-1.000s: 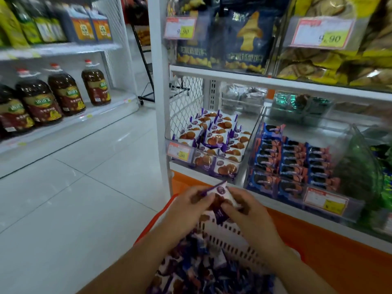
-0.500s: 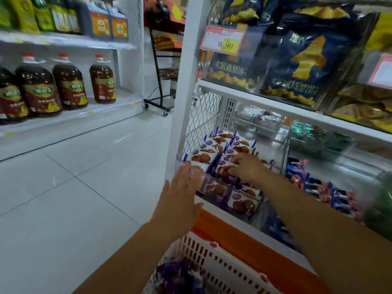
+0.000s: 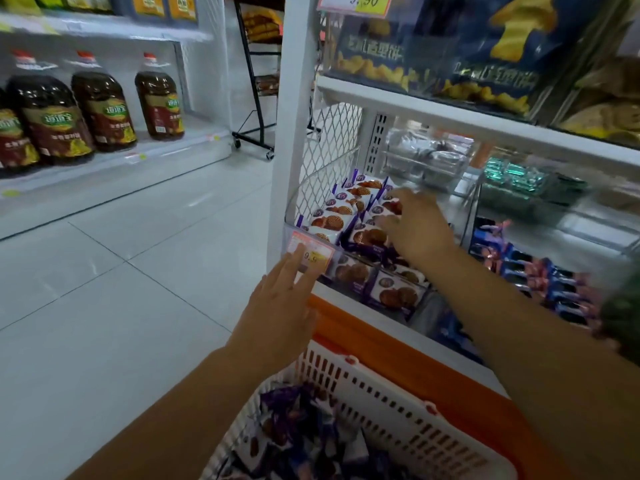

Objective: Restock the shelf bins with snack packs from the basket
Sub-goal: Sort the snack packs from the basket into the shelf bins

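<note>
I log the left hand raised flat, fingers straight and spread, tips at the price tag on the bin front. Right hand reaches over the bin's front edge, fingers extended and blurred, laid on the top snack packs; I see nothing pinched. Packs are purple and white with brown biscuits printed on them, stacked in rows at the shelf's left end. White slotted basket sits below the shelf edge with loose purple packs inside. Blue packs fill the next bin to the right; oil bottles line the shelf across the aisle.
</note>
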Demonstrator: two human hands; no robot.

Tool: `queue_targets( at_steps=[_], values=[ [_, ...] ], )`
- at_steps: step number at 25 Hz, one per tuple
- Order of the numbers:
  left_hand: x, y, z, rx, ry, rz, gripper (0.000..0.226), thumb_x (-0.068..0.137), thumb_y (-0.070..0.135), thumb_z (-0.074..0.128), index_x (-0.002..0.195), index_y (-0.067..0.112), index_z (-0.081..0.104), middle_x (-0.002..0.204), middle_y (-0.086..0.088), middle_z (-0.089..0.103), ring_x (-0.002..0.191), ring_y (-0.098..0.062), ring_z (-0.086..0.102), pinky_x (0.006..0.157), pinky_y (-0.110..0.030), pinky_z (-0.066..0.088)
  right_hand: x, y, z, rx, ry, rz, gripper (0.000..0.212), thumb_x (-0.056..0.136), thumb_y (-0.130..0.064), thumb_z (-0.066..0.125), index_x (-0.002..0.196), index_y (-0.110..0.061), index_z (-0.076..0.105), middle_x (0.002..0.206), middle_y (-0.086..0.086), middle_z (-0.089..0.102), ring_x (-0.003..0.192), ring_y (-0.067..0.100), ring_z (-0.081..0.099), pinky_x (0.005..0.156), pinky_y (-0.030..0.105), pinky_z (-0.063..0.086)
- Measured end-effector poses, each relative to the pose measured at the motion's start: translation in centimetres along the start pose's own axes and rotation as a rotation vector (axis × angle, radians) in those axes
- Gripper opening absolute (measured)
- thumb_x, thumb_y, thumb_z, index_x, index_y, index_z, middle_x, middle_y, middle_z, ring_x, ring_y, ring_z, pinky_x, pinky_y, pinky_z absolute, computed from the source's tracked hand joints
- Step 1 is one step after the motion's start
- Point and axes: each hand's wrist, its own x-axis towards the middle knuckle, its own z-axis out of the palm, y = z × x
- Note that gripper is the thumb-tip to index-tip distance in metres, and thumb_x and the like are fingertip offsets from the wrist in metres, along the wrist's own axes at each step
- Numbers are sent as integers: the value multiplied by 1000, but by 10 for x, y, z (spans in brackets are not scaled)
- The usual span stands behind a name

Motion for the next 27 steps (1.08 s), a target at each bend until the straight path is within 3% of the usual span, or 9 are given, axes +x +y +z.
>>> queue_targets(
  at_steps=[2,4,7,10,15,18,23,25,27],
  values=[
    [-13,0,11,-4,16,10,63,98,38,49,152,35,16,164,5,2,150,-19,11,118,-47,27,-48,-2,-3,299,287,-208,28,98,-20,52,125,-19,53,114,5,53,77,6,54,72,10,46],
    [-31,2,36,-44,-54,38,57,97,34,53,148,33,28,161,5,17,144,-18,28,114,-41,37,-113,12,29,444,316,-314,16,99,-16,47,112,-16,55,95,-1,54,72,7,52,64,14,43],
    [-65,-6,90,-10,-272,22,47,98,31,51,142,34,37,154,9,31,129,-4,40,99,-14,42,-193,65,113,315,-142,51,14,98,-20,47,110,-26,53,96,-5,59,81,7,60,69,14,45],
    [-95,-25,142,168,-595,-1,57,99,34,45,152,27,25,163,-2,7,147,-23,15,120,-38,22,-239,141,177,38,-614,291,33,97,-14,48,129,-14,53,125,12,58,117,29,55,96,34,44],
    [-113,-37,163,291,-769,-22,62,100,38,45,154,31,17,163,-2,-10,150,-24,-6,121,-46,4,-261,189,242,-24,-873,345,57,95,-30,53,148,-28,33,160,7,16,145,32,18,118,42,24],
    [-112,-36,162,301,-786,-11,65,99,36,49,154,31,15,164,-2,-9,150,-23,-8,122,-46,2,-259,176,258,-7,-957,294,59,98,-28,47,152,-33,22,162,0,-10,148,35,-4,120,47,15],
    [-116,-30,164,216,-706,5,61,100,32,46,154,30,18,164,-1,-1,150,-20,-4,122,-44,4,-263,156,235,320,-717,451,55,93,7,47,144,-13,40,154,7,24,141,31,28,114,34,26],
    [-117,-24,161,106,-697,-31,65,98,29,51,154,30,18,164,0,1,150,-21,3,121,-40,11,-256,149,214,431,-682,506,40,96,-3,50,135,-11,52,141,7,43,131,27,44,111,34,35],
    [-117,-13,156,-59,-682,-80,72,96,27,58,154,31,16,163,2,3,149,-21,10,119,-36,19,-249,141,188,525,-653,495,22,96,-13,52,113,-15,66,114,4,64,105,22,61,90,25,52]
  ],
)
